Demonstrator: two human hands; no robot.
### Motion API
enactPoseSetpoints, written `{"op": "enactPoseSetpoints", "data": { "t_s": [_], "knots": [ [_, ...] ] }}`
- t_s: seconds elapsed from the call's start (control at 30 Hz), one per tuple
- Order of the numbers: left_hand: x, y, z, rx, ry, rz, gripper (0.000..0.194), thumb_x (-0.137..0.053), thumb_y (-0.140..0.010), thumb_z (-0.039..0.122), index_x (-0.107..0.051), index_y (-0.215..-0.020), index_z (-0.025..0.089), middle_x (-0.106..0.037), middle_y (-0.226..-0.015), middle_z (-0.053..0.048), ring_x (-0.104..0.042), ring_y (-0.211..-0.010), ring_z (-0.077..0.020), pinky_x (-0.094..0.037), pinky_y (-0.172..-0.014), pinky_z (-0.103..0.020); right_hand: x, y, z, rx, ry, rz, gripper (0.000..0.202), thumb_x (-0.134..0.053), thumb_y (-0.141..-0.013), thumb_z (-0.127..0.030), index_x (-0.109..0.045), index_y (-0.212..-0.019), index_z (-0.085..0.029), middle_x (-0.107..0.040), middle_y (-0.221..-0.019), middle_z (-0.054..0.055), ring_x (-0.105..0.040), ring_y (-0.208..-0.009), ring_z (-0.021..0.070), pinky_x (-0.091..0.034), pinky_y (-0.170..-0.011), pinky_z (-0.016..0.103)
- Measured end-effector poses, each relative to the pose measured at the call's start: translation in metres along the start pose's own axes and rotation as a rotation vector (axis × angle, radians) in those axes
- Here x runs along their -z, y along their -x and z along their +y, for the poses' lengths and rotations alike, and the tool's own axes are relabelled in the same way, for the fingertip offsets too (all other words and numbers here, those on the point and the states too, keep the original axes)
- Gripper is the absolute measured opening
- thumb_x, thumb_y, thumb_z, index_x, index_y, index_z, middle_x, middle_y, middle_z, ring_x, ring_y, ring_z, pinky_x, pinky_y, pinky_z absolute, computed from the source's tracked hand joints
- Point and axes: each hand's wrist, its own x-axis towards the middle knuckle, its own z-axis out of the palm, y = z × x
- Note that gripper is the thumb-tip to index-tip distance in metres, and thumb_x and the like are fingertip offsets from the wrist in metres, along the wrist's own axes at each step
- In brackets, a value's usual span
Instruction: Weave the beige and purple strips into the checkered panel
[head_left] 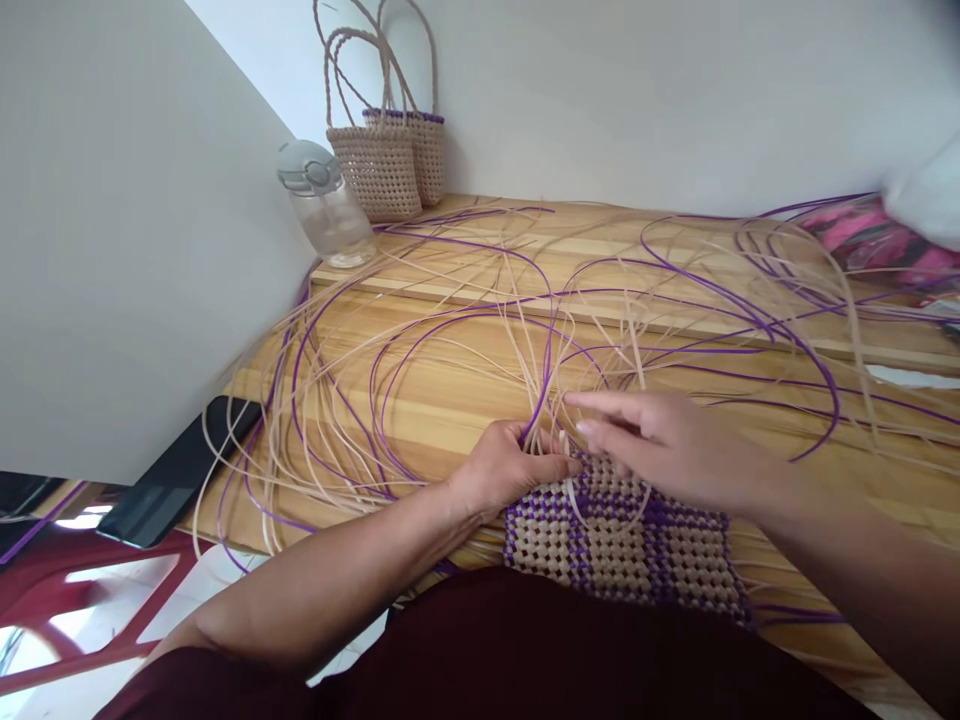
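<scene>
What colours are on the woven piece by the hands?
The woven piece is tan with crossing purple bands, like checks; it shows best in the head view.

- One left hand (510,462) and one right hand (667,440) are counted at the near edge of the surface (465,400), two in all.
- One woven panel (619,550) is counted at that edge.
- Two woven bags (375,175) are counted at the far left corner.
- One bottle (334,225) is counted near that corner.
- One phone (176,475) is counted at the left edge.
- Purple strands (536,415) and pale strands (851,310) are too many to be counted.
</scene>
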Motion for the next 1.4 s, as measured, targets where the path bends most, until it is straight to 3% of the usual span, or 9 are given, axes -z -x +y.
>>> {"op": "enactPoseSetpoints", "data": {
  "t_s": [0.27,0.47,0.6,0.67,0.83,0.93,1.07,1.23,1.4],
  "knots": [
    [0.000,-0.001,-0.002,-0.022,0.091,-0.034,0.038,-0.090,-0.052,0.032,-0.065,-0.071,0.011,-0.061,-0.069,0.000,-0.051,-0.061,-0.0091,-0.040,-0.065,-0.026,-0.002,-0.056,-0.017,0.257,0.056,0.095,0.019,-0.059,-0.087,-0.031,-0.073,-0.090,-0.020,-0.071,-0.077,0.000,-0.061,-0.067,0.0115,-0.040,-0.065,0.025],
    [-0.001,0.002,0.003,0.027,0.057,-0.018,0.039,-0.089,-0.052,0.036,-0.063,-0.068,0.011,-0.057,-0.061,0.002,-0.046,-0.055,-0.0069,-0.036,-0.060,-0.025,0.011,-0.045,0.018,0.323,0.061,-0.036,0.022,-0.048,-0.094,-0.030,-0.064,-0.104,-0.019,-0.069,-0.093,0.003,-0.059,-0.079,0.0134,-0.041,-0.071,0.026],
    [-0.001,0.001,0.004,0.016,0.048,-0.016,0.038,-0.089,-0.051,0.033,-0.063,-0.066,0.011,-0.055,-0.058,0.003,-0.044,-0.053,-0.0060,-0.033,-0.056,-0.023,0.013,-0.033,0.035,0.531,0.198,-0.047,0.020,-0.050,-0.094,-0.027,-0.068,-0.100,-0.019,-0.066,-0.087,0.005,-0.056,-0.082,0.0155,-0.039,-0.076,0.029],
    [0.000,0.000,0.003,0.018,0.032,-0.013,0.037,-0.089,-0.051,0.032,-0.062,-0.066,0.012,-0.055,-0.058,0.003,-0.044,-0.053,-0.0060,-0.033,-0.055,-0.023,0.017,-0.026,0.032,0.615,0.291,-0.031,0.023,-0.049,-0.095,-0.026,-0.070,-0.087,-0.020,-0.063,-0.078,0.004,-0.052,-0.079,0.0155,-0.035,-0.078,0.031],
    [0.001,-0.002,-0.003,-0.016,-0.025,-0.006,0.035,-0.087,-0.055,0.032,-0.060,-0.067,0.013,-0.054,-0.059,0.004,-0.043,-0.053,-0.0062,-0.032,-0.054,-0.023,0.026,-0.017,-0.001,0.645,0.284,-0.247,0.029,-0.046,-0.096,-0.022,-0.062,-0.073,-0.018,-0.059,-0.069,0.001,-0.049,-0.082,0.0149,-0.034,-0.083,0.031],
    [0.001,-0.002,-0.005,-0.089,-0.005,-0.022,0.033,-0.086,-0.058,0.031,-0.061,-0.069,0.012,-0.054,-0.062,0.004,-0.044,-0.056,-0.0059,-0.033,-0.057,-0.022,0.015,-0.032,-0.006,0.597,0.157,-0.172,0.020,-0.050,-0.093,-0.021,-0.065,-0.081,-0.017,-0.064,-0.080,0.001,-0.053,-0.080,0.0121,-0.038,-0.079,0.028],
    [-0.001,0.000,-0.004,-0.077,0.066,-0.023,0.034,-0.088,-0.057,0.031,-0.062,-0.068,0.012,-0.056,-0.063,0.002,-0.047,-0.057,-0.0065,-0.036,-0.059,-0.023,0.005,-0.049,0.006,0.340,0.054,-0.069,0.016,-0.057,-0.089,-0.029,-0.068,-0.086,-0.018,-0.067,-0.081,0.000,-0.058,-0.073,0.0105,-0.039,-0.069,0.025],
    [0.000,0.001,0.000,0.017,0.030,-0.025,0.037,-0.088,-0.055,0.033,-0.063,-0.071,0.012,-0.056,-0.060,0.003,-0.045,-0.052,-0.0057,-0.034,-0.055,-0.022,0.013,-0.025,0.009,0.252,0.229,0.017,0.018,-0.055,-0.088,-0.030,-0.067,-0.079,-0.019,-0.062,-0.067,-0.002,-0.050,-0.059,0.0095,-0.032,-0.061,0.026],
    [0.001,-0.002,-0.002,-0.049,0.065,-0.023,0.045,-0.090,-0.052,0.028,-0.063,-0.086,0.015,-0.061,-0.066,0.003,-0.050,-0.056,-0.0071,-0.038,-0.058,-0.023,0.011,-0.004,0.004,0.076,0.194,-0.066,0.019,-0.053,-0.088,-0.033,-0.063,-0.077,-0.020,-0.060,-0.063,-0.003,-0.048,-0.054,0.0085,-0.030,-0.056,0.025]
  ]
}}
